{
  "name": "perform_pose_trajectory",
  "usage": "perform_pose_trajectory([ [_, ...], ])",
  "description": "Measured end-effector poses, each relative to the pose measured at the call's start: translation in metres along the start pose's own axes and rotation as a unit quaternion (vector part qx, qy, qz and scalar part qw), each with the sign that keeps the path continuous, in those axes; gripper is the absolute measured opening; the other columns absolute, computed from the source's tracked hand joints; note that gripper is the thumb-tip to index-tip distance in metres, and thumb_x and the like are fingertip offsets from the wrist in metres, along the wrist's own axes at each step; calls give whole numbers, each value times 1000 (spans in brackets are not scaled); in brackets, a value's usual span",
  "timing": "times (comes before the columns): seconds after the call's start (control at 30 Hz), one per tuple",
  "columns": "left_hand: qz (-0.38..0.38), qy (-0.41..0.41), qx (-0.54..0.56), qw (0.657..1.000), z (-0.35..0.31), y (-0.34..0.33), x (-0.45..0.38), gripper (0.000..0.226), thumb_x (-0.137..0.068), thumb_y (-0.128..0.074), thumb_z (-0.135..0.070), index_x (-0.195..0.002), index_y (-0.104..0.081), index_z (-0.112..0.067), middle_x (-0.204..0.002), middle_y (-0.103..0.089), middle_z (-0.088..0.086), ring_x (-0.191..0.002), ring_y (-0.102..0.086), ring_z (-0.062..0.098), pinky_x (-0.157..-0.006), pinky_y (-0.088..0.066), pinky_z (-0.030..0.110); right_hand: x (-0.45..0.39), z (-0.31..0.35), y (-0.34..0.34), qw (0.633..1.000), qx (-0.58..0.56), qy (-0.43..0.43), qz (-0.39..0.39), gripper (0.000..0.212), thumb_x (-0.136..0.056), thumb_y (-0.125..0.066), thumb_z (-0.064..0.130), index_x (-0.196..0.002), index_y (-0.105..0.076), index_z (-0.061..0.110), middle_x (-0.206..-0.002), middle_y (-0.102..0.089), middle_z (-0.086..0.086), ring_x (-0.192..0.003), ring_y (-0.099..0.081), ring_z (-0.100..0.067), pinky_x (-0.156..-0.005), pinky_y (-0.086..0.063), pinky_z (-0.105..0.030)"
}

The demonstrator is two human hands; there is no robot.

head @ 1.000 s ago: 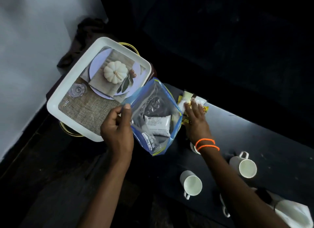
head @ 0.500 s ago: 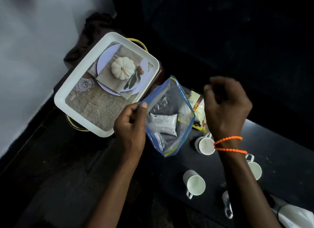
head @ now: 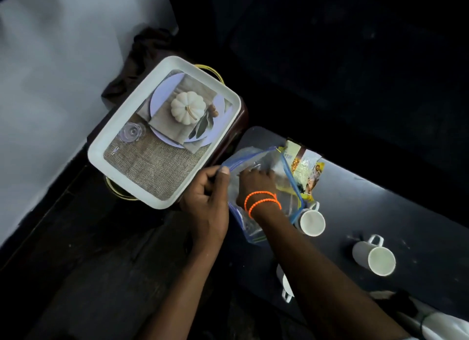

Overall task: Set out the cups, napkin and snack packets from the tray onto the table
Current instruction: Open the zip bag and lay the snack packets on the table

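My left hand [head: 206,205] pinches the blue rim of a clear zip bag [head: 266,162] and holds it open. My right hand [head: 255,185], with orange bands at the wrist, reaches down inside the bag; its fingers are hidden by the plastic. A yellow and green snack packet [head: 303,168] lies on the dark table [head: 368,207] just beyond the bag. Two white cups [head: 312,221] [head: 375,258] stand on the table to the right. A third cup [head: 285,285] is mostly hidden under my right forearm. The white tray [head: 127,139], printed with a pumpkin picture, sits to the left.
The tray rests on a stand with yellow rings [head: 210,69], beside a pale wall [head: 50,60]. A dark cloth [head: 144,48] lies behind it. White fabric [head: 436,324] shows at the bottom right corner. Dark floor lies below the table edge.
My right hand left the snack packet on the table, rose, then went down into the open bag. My left hand kept hold of the bag's rim.
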State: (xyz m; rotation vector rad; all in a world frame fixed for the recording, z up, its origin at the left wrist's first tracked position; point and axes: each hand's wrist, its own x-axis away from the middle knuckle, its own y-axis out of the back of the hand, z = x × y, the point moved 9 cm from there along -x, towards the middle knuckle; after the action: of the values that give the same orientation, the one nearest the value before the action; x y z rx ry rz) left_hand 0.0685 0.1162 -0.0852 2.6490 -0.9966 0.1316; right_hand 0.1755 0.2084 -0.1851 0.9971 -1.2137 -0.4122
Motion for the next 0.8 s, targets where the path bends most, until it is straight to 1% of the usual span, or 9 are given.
perform_pose_trajectory([
  [0.13,-39,3,-6,999,3,9,-7,19,-97,-71,-21,-82,-70,-31,-59,-59,-19,-58,-53,-3,-61,-41,8,29,14,52,995,-91,26,-12,50,-88,-68,33,-129,-60,5,-127,-64,-20,-119,-60,-38,-101,-46,-40],
  [0.23,-59,14,-9,998,8,17,-17,13,-96,-69,-31,-83,-70,-32,-61,-58,-14,-59,-49,-2,-62,-43,18,72,20,117,982,-165,51,-75,51,-87,-67,46,-125,-58,13,-121,-66,-15,-113,-62,-36,-90,-50,-37],
  [0.33,-72,12,-13,997,10,27,-28,17,-93,-67,-40,-77,-67,-36,-64,-60,-9,-61,-51,1,-63,-46,28,121,-1,171,962,-225,65,-138,51,-75,-67,59,-114,-62,26,-109,-70,-5,-101,-65,-29,-79,-51,-36],
  [0.4,-81,17,-13,996,12,33,-34,18,-90,-66,-46,-76,-68,-35,-67,-62,-9,-66,-53,4,-68,-48,34,145,-31,199,933,-311,58,-171,57,-66,-65,62,-114,-65,31,-101,-72,8,-90,-67,-14,-75,-53,-29],
  [0.47,-92,37,-12,995,15,38,-39,20,-87,-67,-50,-76,-69,-33,-70,-62,-6,-69,-53,10,-72,-52,43,152,-76,211,875,-410,19,-256,52,-67,-70,54,-114,-69,32,-94,-72,16,-80,-64,4,-67,-46,-8],
  [0.5,-94,45,-11,994,17,39,-41,21,-87,-67,-50,-76,-69,-33,-71,-62,-3,-70,-53,13,-74,-53,49,149,-99,208,844,-443,-10,-303,47,-70,-73,48,-113,-69,31,-91,-70,19,-76,-63,9,-65,-44,-4],
  [0.6,-88,54,-5,995,22,40,-40,17,-87,-68,-49,-75,-70,-36,-74,-65,0,-73,-54,16,-75,-54,56,112,-149,163,797,-466,-127,-362,42,-77,-75,40,-115,-66,25,-86,-63,22,-73,-61,11,-66,-49,-9],
  [0.7,-81,55,7,995,23,36,-33,15,-86,-68,-49,-74,-71,-40,-75,-63,-1,-72,-53,14,-73,-53,52,57,-161,102,819,-437,-157,-337,52,-85,-74,38,-131,-60,18,-106,-68,3,-94,-67,-18,-80,-54,-32],
  [0.8,-69,58,14,996,25,30,-24,13,-86,-68,-50,-77,-73,-41,-73,-64,-6,-70,-54,11,-70,-52,45,17,-135,35,929,-290,-136,-185,68,-90,-67,42,-152,-44,26,-128,-62,-19,-117,-59,-40,-96,-50,-46],
])
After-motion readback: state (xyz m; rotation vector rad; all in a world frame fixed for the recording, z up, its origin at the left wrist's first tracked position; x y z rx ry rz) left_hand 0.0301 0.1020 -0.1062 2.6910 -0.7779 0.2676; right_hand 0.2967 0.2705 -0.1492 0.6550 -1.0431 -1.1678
